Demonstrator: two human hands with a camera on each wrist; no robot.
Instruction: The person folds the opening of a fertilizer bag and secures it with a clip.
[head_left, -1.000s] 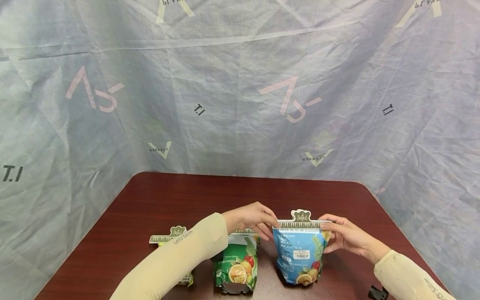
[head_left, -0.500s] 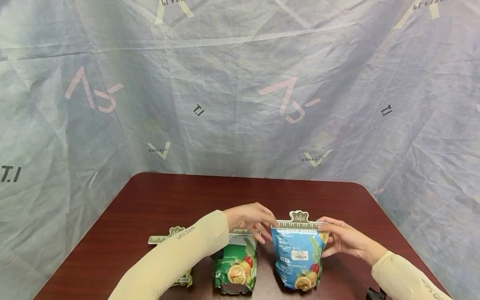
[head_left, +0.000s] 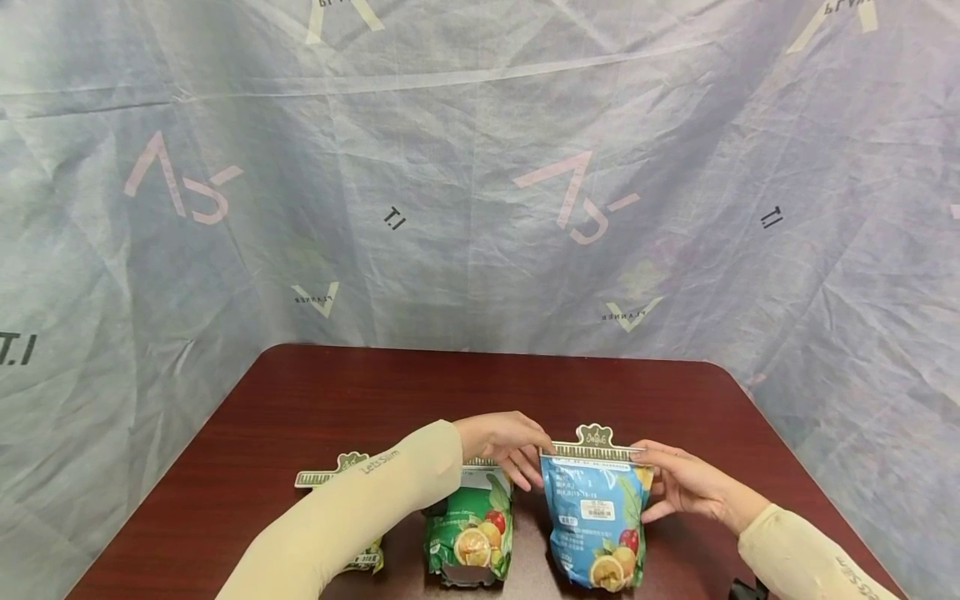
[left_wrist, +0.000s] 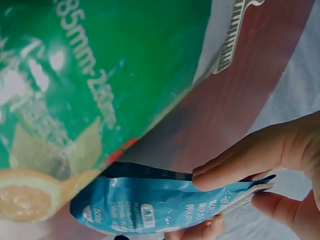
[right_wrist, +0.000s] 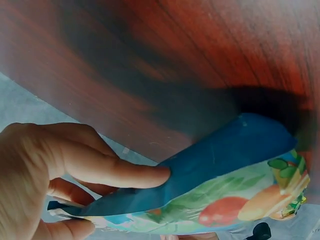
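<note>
A blue pouch (head_left: 596,517) printed with fruit stands upright on the table, its top closed by a piano-patterned bag clip (head_left: 596,451). My left hand (head_left: 508,440) pinches the pouch's top left corner at the clip's end. At the opposite corner, my right hand (head_left: 688,483) grips the top between thumb and fingers; the right wrist view shows its fingers along the pouch's dark blue side (right_wrist: 215,150). Just left of it stands a green pouch (head_left: 468,525) with a similar clip, partly behind my left hand.
Farther left, a third clipped bag (head_left: 366,558) is mostly hidden by my left sleeve (head_left: 360,500); its clip (head_left: 318,478) sticks out. A small black object (head_left: 748,590) lies by my right forearm. Grey cloth (head_left: 465,250) hangs behind the dark red table (head_left: 450,383).
The blue pouch has shifted slightly left and toward me, its top tipping a little. Both hands keep hold of its top corners. The green pouch stays in place.
</note>
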